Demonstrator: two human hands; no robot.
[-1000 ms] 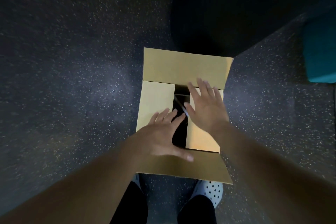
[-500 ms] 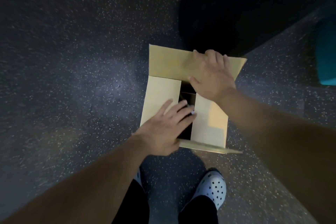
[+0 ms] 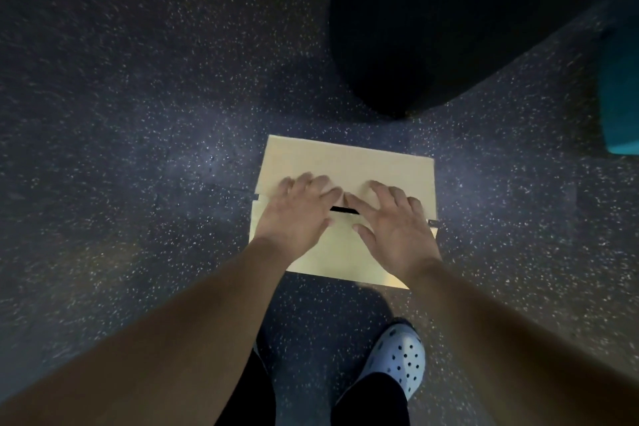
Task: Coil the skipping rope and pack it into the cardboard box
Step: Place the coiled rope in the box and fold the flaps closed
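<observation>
The cardboard box [image 3: 345, 159] stands on the speckled floor just in front of my feet. Its far and near flaps are folded down over the top and almost meet, leaving a thin dark slit between my hands. My left hand [image 3: 297, 214] lies flat on the flaps left of the slit, fingers spread. My right hand [image 3: 394, 221] lies flat to the right of it, fingers spread too. Neither hand holds anything. The skipping rope is hidden; none of it shows through the slit.
A large black rounded object [image 3: 432, 28] sits on the floor just beyond the box. A teal block [image 3: 622, 86] is at the right edge. My pale perforated clog [image 3: 397, 360] stands below the box.
The far and near flaps have come down over the two side flaps. My right hand came back from the far flap and my left hand moved up; both now press on the closed top.
</observation>
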